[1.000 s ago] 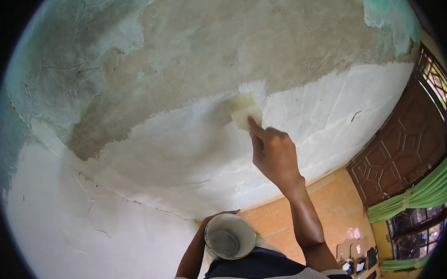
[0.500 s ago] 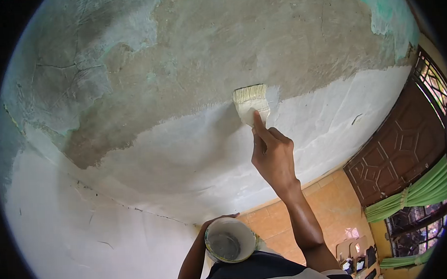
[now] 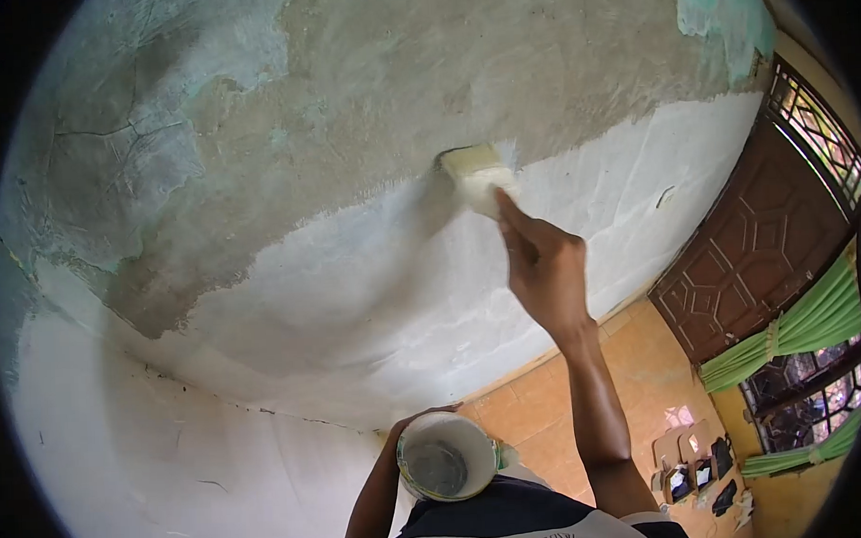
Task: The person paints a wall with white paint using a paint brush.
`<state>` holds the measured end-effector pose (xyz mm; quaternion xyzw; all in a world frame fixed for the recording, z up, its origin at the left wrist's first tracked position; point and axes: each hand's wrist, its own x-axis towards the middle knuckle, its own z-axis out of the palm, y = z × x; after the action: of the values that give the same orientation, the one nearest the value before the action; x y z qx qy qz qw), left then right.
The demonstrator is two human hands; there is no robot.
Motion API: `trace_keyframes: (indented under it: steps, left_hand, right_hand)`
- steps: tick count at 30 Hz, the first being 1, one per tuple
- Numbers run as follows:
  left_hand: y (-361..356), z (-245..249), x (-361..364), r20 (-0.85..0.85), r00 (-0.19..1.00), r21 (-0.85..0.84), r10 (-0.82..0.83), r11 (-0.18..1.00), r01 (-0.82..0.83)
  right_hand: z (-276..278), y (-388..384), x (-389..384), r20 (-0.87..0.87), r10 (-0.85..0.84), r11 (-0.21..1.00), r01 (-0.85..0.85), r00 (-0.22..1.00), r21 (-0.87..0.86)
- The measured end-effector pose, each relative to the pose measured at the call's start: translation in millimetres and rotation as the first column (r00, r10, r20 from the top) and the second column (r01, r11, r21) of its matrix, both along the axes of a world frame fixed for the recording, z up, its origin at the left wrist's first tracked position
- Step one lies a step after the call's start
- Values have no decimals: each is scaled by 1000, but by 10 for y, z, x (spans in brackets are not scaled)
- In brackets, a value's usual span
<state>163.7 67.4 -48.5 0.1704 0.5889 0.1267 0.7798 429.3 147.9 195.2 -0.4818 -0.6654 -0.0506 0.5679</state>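
Observation:
My right hand (image 3: 548,265) is closed round the handle of a wide paintbrush (image 3: 484,185), with the index finger stretched along its pale, paint-covered body. The slightly blurred bristles are at the wall (image 3: 373,243), near the ragged line between white paint below and bare grey-brown plaster above. Low in the view, close to my body, my left hand (image 3: 419,417) supports a paint bucket (image 3: 476,450) from its left and far side. Most of its fingers are hidden behind the bucket. Greyish-white liquid shows at the bottom of the bucket, and its rim is smeared.
A white side wall (image 3: 219,466) meets the painted wall at a cracked corner on the left. To the right are a brown panelled door (image 3: 754,248), a green curtain (image 3: 793,327) and a barred window. Orange floor tiles (image 3: 530,408) and several small items lie below.
The brush has turned more sideways and shifted slightly up, its bristles leaning left. My right hand has moved a little right. The bucket stays in my left hand, and the view has tilted slightly.

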Motion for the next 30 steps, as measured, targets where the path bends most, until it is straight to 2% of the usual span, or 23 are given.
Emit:
trace_keyframes:
  steps: [2,4,8,10,12,16,17,21,24,25,28,30]
  left_hand:
    - [-13,-9,-44,0,1000,1,-11,1000,11]
    - [-88,-52,-142,5,1000,-4,-16,1000,16]
    - [-69,-24,-204,18,999,-17,-34,999,35]
    - [5,-3,-186,22,998,-20,-52,998,52]
    - [35,1,-176,28,998,-23,-64,998,65]
    - [62,-17,-228,42,995,-36,-94,995,95]
    - [51,-30,-279,44,994,-40,-100,994,102]
    - [90,-24,-338,52,992,-47,-117,992,119]
    - [68,-33,-402,54,990,-62,-127,989,131]
    - [111,-2,-382,53,990,-65,-133,988,137]
    - [153,17,-357,61,987,-73,-147,986,151]
    - [162,19,-367,64,986,-77,-151,985,156]
  right_hand:
    - [-42,-120,134,-74,-73,997,73,995,-6]
    - [51,-262,229,-93,-138,985,128,986,-114]
    - [308,-279,204,80,-118,983,128,990,-132]
    - [325,-173,100,44,-90,988,95,995,-121]
    - [306,-85,16,150,-71,992,86,986,-95]
    - [222,-109,48,304,-79,970,144,949,-195]
    - [288,-182,51,234,-56,975,104,971,-196]
    - [488,-319,-64,128,-143,968,166,981,-189]
    - [295,-113,-92,240,-112,951,174,964,-254]
    - [253,-80,-94,248,-115,963,170,962,-211]
    - [392,-280,-27,169,-59,970,96,984,-225]
    - [471,-301,-89,139,-107,969,135,984,-209]
